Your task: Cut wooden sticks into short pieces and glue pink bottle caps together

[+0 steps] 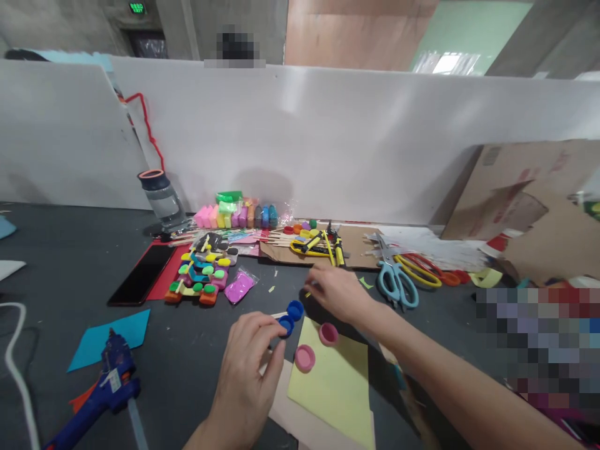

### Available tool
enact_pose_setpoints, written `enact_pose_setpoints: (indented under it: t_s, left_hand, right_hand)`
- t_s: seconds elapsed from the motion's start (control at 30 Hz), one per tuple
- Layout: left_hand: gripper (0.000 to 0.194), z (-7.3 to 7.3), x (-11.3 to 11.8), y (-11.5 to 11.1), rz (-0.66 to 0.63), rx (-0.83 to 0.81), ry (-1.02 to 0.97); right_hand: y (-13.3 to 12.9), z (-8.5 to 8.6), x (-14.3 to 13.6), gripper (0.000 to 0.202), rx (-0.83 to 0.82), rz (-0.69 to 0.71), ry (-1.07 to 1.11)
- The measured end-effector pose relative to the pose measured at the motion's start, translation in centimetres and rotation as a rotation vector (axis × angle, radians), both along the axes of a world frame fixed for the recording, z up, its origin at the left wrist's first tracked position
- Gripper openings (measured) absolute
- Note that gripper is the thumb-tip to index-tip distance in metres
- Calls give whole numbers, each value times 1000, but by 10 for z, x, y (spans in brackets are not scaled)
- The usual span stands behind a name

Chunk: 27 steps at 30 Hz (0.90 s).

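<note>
Blue caps (295,310) are meeting beside the yellow paper's (334,382) far corner, the left hand's (250,356) fingers pinching the nearer one, presumably steadying it, while the right hand (334,290) is hovering beyond, its grip indeterminable.

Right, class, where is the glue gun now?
In the head view, the glue gun lies at lower left, its nozzle over the blue sheet, left of the left hand.

1 view, head-worn, looks forward and down across a dark table (187,369) to a white partition (328,144). The left hand (248,369) and right hand (335,290) appear close; a concrete wall (84,28) stands farther back.
</note>
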<state>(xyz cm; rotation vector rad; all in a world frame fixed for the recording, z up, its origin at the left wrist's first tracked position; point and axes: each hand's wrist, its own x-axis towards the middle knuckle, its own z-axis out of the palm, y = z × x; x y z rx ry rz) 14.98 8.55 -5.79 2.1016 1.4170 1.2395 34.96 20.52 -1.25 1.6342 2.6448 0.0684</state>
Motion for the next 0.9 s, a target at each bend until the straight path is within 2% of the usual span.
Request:
enact_pose_setpoints:
  t_s: [0.07, 0.17, 0.3, 0.37, 0.43, 0.6, 0.73, 0.8, 0.9]
  left_hand:
    - [20, 1, -3, 0, 38, -15, -23]
    - [20, 3, -5, -2, 54, -74, -12]
    - [27, 2, -3, -6, -77, -129, 129]
    - [36, -1, -1, -7, -136, -92, 222]
    - [38, -4, 1, -7, -150, -49, 293]
    - [26, -9, 4, -2, -113, -90, 376]
    - [27, -9, 0, 0, -75, -159, 390]
    - [30, -7, -3, 1, -82, -187, 394]
    - [33, 0, -7, 1, -121, -302, 425]
  right_hand:
    - [-15, 0, -5, 17, -61, 48, -2]
    - [-38, 2, 8, 13, -88, -29, -30]
    - [-72, 1, 37, 12, -153, -119, -34]
    - [-86, -4, 42, 12, -170, -130, -13]
    - [-94, -13, 39, 4, -168, -136, 13]
    - [-81, -32, 18, 14, -139, -74, 89]
    - [-65, -28, 13, 15, -138, 11, 125]
    - [-67, -21, 20, 12, -128, -42, 109]
    - [-83, -13, 36, 9, -132, -199, 33]
